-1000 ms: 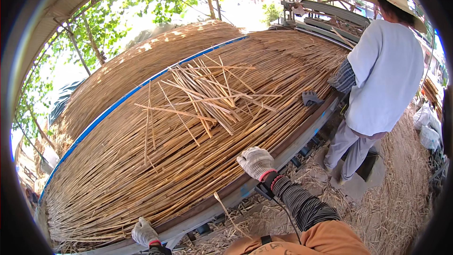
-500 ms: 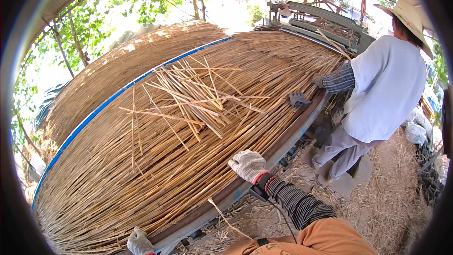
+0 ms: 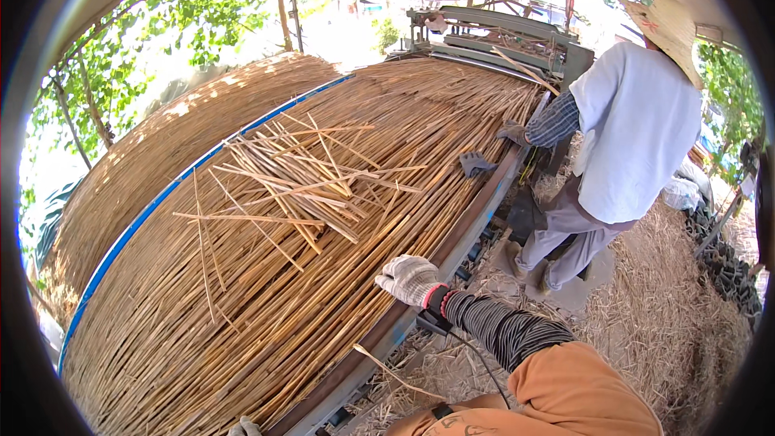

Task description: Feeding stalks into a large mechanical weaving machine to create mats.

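A broad layer of long dry reed stalks [image 3: 266,307] lies side by side across a long bed with a metal front rail [image 3: 355,379]. My right hand [image 3: 408,281], in a white knit glove with a red cuff, is closed at the near edge of the stalks, beside the rail. Its fingertips are turned away, so what they hold is hidden. Only the gloved top of my left hand [image 3: 245,428] shows at the lower edge, by the near end of the rail. A pile of short, pale loose stalks [image 3: 299,182] lies crisscrossed on the layer.
At right a co-worker [image 3: 630,137] in a straw hat rests gloved hands at the reeds' edge. A green-grey machine [image 3: 500,44] stands at the far end. A blue strip [image 3: 161,206] borders the far side. One loose stalk [image 3: 395,373] sticks out over the rail; straw [image 3: 646,315] covers the floor.
The whole scene has shifted left in view. My left hand has dropped almost out of the picture, while my right hand stays closed at the near edge of the reeds.
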The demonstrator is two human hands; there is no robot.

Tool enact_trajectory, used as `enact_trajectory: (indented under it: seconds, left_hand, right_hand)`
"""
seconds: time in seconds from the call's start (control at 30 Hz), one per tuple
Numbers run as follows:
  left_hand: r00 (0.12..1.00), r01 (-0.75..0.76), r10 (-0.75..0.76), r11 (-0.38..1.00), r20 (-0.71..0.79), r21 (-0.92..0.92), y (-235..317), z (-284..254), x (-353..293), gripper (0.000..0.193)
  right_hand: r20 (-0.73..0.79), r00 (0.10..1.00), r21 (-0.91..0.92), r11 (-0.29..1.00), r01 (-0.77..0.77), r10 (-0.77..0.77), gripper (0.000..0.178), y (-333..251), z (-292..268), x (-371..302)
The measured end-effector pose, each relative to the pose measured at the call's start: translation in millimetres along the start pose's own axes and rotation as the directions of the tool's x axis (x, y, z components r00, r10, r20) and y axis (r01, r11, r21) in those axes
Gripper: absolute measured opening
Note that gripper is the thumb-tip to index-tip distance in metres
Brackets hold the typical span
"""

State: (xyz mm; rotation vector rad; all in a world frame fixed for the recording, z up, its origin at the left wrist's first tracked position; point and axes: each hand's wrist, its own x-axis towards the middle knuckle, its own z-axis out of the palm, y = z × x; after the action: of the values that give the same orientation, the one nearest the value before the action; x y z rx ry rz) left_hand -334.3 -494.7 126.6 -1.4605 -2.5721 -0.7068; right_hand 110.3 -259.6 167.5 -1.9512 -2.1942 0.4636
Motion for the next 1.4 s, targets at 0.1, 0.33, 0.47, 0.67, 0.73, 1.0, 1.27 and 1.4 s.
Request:
enact_trajectory:
  seconds: [0.1,0.33,0.47,0.67,0.73,1.0,1.27,1.4]
  left_hand:
    - [1.000,-0.012,0.012,1.000,0.019,-0.019,0,-1,0,0.046]
    - [0.993,-0.093,0.092,0.996,-0.073,-0.008,-2,0,1,0.043]
    - [0.988,-0.049,0.045,0.999,-0.144,-0.020,-4,15,2,0.038]
    - [0.980,-0.084,0.086,0.996,-0.182,0.014,-2,13,-6,0.032]
    - [0.975,-0.123,0.121,0.992,-0.185,0.001,-5,11,-7,0.031]
    - [0.959,-0.170,0.160,0.985,-0.233,-0.023,2,8,-2,0.029]
    - [0.952,-0.169,0.162,0.986,-0.259,-0.007,-2,9,-7,0.030]
    - [0.946,-0.175,0.163,0.984,-0.281,-0.019,0,11,-9,0.031]
  right_hand:
    - [0.026,0.999,-0.020,0.999,-0.026,0.027,0.054,1,1,-1]
    - [-0.048,0.999,0.039,0.999,0.019,-0.017,0.052,-2,7,-6]
    - [-0.087,0.996,0.023,0.999,0.025,-0.023,0.048,-1,7,-4]
    - [-0.068,0.998,-0.045,0.999,-0.005,0.001,0.051,-2,4,-4]
    - [-0.077,0.997,-0.073,0.997,0.007,-0.012,0.052,2,13,3]
    - [-0.087,0.992,-0.036,0.995,-0.090,0.086,0.048,-7,3,-1]
    - [-0.039,0.998,-0.097,0.994,-0.052,0.048,0.052,-6,9,1]
    - [-0.084,0.996,-0.095,0.995,-0.027,0.019,0.052,2,14,1]
